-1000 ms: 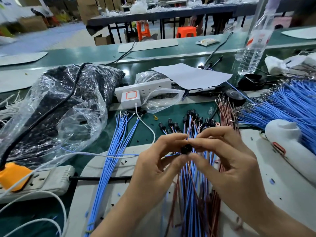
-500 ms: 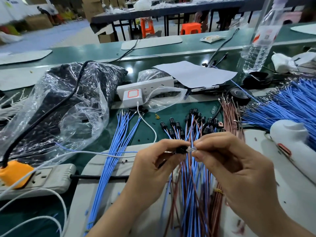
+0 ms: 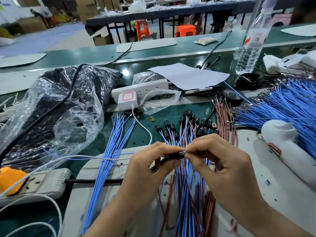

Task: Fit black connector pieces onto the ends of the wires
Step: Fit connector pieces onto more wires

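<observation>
My left hand [image 3: 150,161] pinches a black connector piece [image 3: 176,155] above the grey mat. My right hand [image 3: 220,161] pinches a small clear part [image 3: 182,153] that sits at the connector's right end. Below both hands lies a heap of blue and brown wires [image 3: 188,194]. Several of them end in fitted black connectors [image 3: 186,124] on the green bench beyond my fingers. A loose bundle of bare blue wires [image 3: 116,142] runs along the left of the mat. Bare brown wires [image 3: 225,120] lie to the right.
A large fan of blue wires [image 3: 287,106] and a white tool [image 3: 287,144] fill the right side. A plastic bag of black parts [image 3: 56,106] sits left, with two power strips [image 3: 140,91] [image 3: 34,183]. A water bottle [image 3: 251,40], paper sheet [image 3: 188,76] and tape roll [image 3: 232,96] stand behind.
My hands drew slightly apart and came back together. The clear part in my right fingers came into sight at the connector's end and now sits against it.
</observation>
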### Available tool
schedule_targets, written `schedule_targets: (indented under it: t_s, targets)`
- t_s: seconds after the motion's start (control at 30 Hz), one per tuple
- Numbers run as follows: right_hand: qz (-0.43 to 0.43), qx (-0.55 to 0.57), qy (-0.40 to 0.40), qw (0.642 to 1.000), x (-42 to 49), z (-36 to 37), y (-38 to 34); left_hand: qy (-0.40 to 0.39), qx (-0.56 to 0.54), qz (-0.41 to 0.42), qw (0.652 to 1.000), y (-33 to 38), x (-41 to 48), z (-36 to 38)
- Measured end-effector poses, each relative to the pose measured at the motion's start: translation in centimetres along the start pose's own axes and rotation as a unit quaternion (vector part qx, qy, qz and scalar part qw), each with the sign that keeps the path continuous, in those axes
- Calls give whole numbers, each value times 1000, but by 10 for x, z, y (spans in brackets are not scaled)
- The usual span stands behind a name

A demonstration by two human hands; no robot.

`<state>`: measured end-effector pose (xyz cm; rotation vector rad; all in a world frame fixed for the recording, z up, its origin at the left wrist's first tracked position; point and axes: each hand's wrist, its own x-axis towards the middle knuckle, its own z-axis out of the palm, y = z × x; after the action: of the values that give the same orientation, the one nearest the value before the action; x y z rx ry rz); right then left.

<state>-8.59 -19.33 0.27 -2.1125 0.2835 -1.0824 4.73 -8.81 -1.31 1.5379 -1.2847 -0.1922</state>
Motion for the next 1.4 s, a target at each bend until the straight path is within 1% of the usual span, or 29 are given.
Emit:
schedule_targets:
  t_s: [0.07,0.13,0.2,0.23,0.3,0.33,0.47,0.53,0.57,0.67,0.73,0.8,0.87,0.93,0.97,1.0,1.1,1.17,1.2,1.27,1.33,1.4]
  targets:
    - [-28,-40,-12,999,1,-1,0,-3,19,18,1000,2,0,-2]
    - [-29,-48,-28,998,2,-2,1,-6,42,32,999,3,1,-3]
    - [-1,-23,-39,999,2,-3,1,-13,57,31,998,4,1,-4]
    - [32,12,-45,998,2,-4,2,-16,59,29,998,5,2,-4]
    - [113,106,-61,986,2,-6,2,-19,63,27,998,6,1,-5]
    - [129,128,-64,981,3,-6,2,-15,71,29,997,6,2,-4]
    - [106,80,-75,988,3,-6,2,-9,57,-3,998,4,-1,-4]
    - [124,100,-76,984,4,-6,-1,-16,45,-23,999,4,-2,-4]
    - [151,137,-76,976,6,-8,-3,-24,37,-27,999,4,-1,-3]
    - [243,265,-84,929,9,-12,0,-16,24,-18,999,5,-1,-3]
    - [290,305,-88,903,8,-10,3,-13,20,-15,1000,4,-1,-3]
    - [328,343,-71,878,5,-4,4,-10,8,-13,1000,5,-2,-3]
    - [340,352,-59,870,3,-1,5,-4,8,-6,1000,6,-2,-4]
    - [344,363,-64,863,4,-1,4,-1,14,-7,1000,5,-2,-4]
    - [339,361,-71,866,4,-2,4,0,19,-7,1000,5,-2,-4]
    - [323,343,-79,878,5,-3,3,-1,23,-11,1000,6,-2,-4]
    - [246,238,-100,934,6,-6,2,-16,44,-27,999,4,-3,-3]
    - [212,174,-119,954,6,-8,2,-21,53,-40,998,3,-4,-3]
    - [213,175,-129,953,8,-9,1,-22,49,-40,998,2,-4,-3]
    - [251,223,-142,931,11,-12,2,-24,30,-39,998,3,-4,-3]
    - [274,244,-159,917,14,-14,3,-31,2,-43,999,4,-4,-3]
    - [266,225,-179,920,14,-14,5,-44,-3,-46,998,3,-5,-3]
